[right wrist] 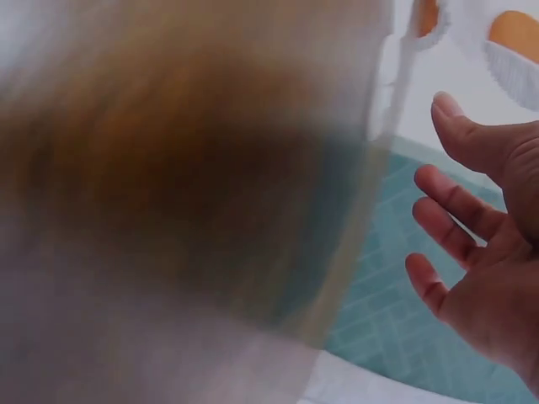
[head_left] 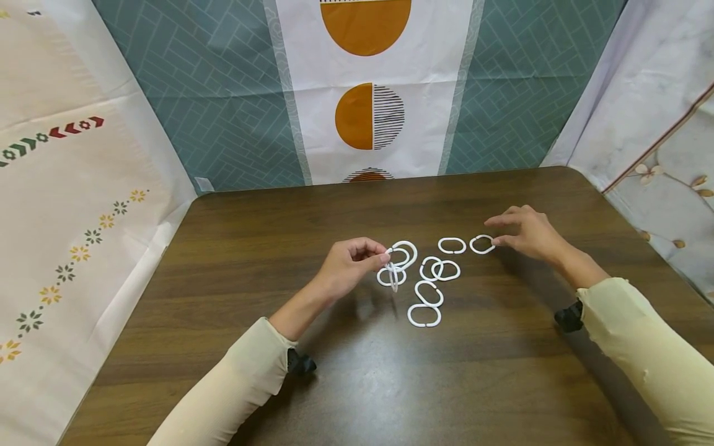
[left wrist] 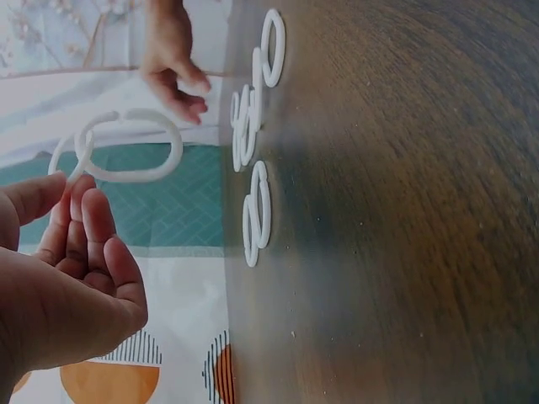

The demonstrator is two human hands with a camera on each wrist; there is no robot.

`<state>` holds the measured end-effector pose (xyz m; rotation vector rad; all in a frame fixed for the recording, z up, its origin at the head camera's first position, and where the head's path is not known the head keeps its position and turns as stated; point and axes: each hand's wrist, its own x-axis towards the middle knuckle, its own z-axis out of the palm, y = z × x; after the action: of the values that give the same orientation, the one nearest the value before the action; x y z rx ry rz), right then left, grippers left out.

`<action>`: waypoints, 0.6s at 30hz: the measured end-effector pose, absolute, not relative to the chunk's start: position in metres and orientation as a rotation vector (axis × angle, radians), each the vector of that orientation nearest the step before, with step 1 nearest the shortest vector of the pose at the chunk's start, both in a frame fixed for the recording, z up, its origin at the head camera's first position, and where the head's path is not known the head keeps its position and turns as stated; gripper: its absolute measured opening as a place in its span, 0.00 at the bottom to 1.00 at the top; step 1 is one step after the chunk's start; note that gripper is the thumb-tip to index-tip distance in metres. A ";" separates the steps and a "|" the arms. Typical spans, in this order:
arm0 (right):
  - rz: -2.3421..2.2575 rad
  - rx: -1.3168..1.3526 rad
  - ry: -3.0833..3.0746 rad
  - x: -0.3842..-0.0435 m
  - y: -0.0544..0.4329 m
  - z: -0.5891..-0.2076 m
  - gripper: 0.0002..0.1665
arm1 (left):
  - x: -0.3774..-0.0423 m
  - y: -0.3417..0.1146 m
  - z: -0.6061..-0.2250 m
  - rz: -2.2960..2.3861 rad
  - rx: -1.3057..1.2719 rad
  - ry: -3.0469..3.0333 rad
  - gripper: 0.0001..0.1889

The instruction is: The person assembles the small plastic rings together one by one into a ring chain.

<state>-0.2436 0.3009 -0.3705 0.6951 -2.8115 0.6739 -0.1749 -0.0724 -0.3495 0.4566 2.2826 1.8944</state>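
While the left hand (head_left: 354, 263) pinches smooth white oval links (left wrist: 135, 176) between thumb and fingertips, the right hand (head_left: 527, 232) holds its thumb and fingers apart, just beside a slim split ring (head_left: 483, 253). Between the hands, more rounded white rings (head_left: 424, 325), some overlapping, lie on the dark wood-grained table (head_left: 234, 279).

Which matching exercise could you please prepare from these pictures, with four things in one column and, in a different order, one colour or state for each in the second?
Things:
1. Left hand
2. Right hand
3. Tabletop
4. Left sleeve

Colours and states:
A. Brown, with wood grain
B. Holding white links
C. Pale yellow
D. Holding nothing

Right pairs: 1-B, 2-D, 3-A, 4-C
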 end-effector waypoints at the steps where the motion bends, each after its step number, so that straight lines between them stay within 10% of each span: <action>1: 0.655 0.702 -2.834 -0.244 0.303 -0.373 0.24 | -0.175 -0.072 -0.350 1.894 0.457 2.282 0.08; 18: 0.403 0.844 -2.954 -0.250 0.293 -0.384 0.24 | -0.175 -0.069 -0.349 1.871 0.453 2.289 0.07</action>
<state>-0.2500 0.2932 -0.3838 0.8437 -2.9539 0.4027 -0.1749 -0.0690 -0.3493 0.4534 2.2890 1.8711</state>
